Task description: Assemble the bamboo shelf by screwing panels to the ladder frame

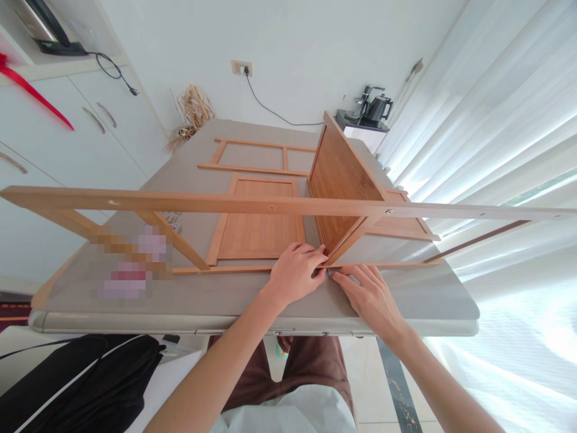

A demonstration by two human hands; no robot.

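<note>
A wooden frame stands on its long edge near the front of the table, its slats running between an upper and a lower rail. A wooden panel rises upright behind it and meets it at a crosspiece. My left hand is closed around the lower joint of the wooden frame, where crosspiece, panel and lower rail come together. Just right of that joint, my right hand pinches a small metal piece against the lower rail. The fingers hide most of it, so its kind is unclear.
Another wooden panel and a slatted frame lie flat on the grey table. A further panel lies at right. Small metal parts sit at left. A black bag is below the table's front edge.
</note>
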